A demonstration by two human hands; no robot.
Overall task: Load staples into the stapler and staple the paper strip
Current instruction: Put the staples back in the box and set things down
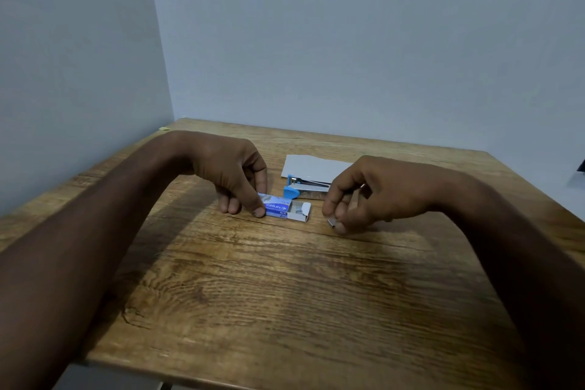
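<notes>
A small blue and white staple box (282, 209) lies on the wooden table (285, 294), its inner tray slid out to the right. My left hand (235, 174) pinches the box's left end between thumb and fingers. Just behind the box sits a blue and silver stapler (304, 189), lying partly on a white paper strip (313, 165). My right hand (364, 193) hovers right of the box, fingertips closed on a short metal strip of staples (332, 222). The stapler's right end is hidden behind this hand.
The table stands in a corner with pale walls at the back and left. A dark object (581, 166) shows at the far right edge. A tiny yellow scrap (163, 128) lies at the back left corner.
</notes>
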